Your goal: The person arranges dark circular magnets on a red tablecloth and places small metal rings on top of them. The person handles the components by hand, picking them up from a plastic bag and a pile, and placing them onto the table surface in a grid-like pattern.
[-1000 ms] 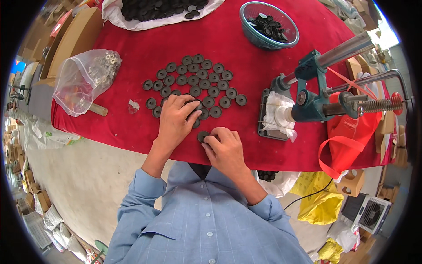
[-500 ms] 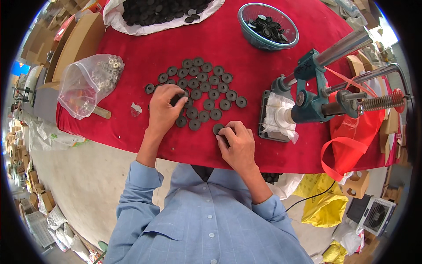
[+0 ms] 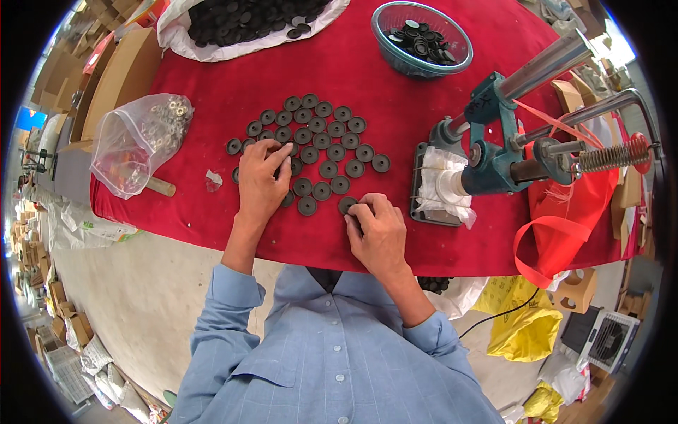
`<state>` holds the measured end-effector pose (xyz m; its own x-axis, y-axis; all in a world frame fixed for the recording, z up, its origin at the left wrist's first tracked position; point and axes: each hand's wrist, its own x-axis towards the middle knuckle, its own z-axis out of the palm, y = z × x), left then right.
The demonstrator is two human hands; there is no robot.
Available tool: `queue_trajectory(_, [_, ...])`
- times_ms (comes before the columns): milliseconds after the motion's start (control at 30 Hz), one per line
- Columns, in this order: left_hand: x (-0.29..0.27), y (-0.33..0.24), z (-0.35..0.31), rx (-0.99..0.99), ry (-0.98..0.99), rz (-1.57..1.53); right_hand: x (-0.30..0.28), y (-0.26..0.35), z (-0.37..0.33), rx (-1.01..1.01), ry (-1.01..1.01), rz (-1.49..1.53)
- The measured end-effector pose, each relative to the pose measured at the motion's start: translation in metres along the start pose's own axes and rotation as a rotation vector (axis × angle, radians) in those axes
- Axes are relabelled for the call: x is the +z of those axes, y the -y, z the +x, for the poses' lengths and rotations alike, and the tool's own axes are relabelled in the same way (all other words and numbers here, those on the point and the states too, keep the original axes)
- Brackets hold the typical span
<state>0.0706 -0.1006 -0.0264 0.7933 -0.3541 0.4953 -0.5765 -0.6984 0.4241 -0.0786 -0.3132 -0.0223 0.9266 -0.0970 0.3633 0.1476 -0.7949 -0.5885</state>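
Many round black discs (image 3: 328, 169), each with a raised rim and a small centre hole, lie in a loose cluster on the red cloth. My left hand (image 3: 263, 182) rests at the cluster's left side, with thumb and fingers curled together. Whatever they hold is mostly hidden, and some discs are covered by this hand. At the cluster's near right, my right hand (image 3: 381, 230) grips the edge of a single black disc (image 3: 347, 205) lying apart from the others.
A teal hand press (image 3: 494, 155) stands at the right, beside a red bag (image 3: 572, 219). Black discs fill a clear bowl (image 3: 422, 69) and a white sack (image 3: 212, 54) farther back. To the left are a plastic bag of small metal parts (image 3: 134, 145) and a cardboard box (image 3: 123, 81).
My left hand has shifted slightly toward me and its thumb and fingertips sit closer together. The right hand stays at the same disc. The whole view has tilted a little.
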Motion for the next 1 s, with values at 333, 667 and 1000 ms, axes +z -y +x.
queue_trajectory(333, [-0.013,-0.007,-0.006,0.019,0.070,0.026,0.003,0.006,0.012,-0.026,-0.033,0.121])
queue_trajectory(667, [-0.027,0.061,-0.011,-0.269,0.140,0.089,0.006,-0.029,0.054,0.102,-0.203,0.082])
queue_trajectory(1000, [-0.025,0.030,-0.019,-0.239,0.186,-0.100,0.010,-0.031,0.040,0.155,-0.174,0.228])
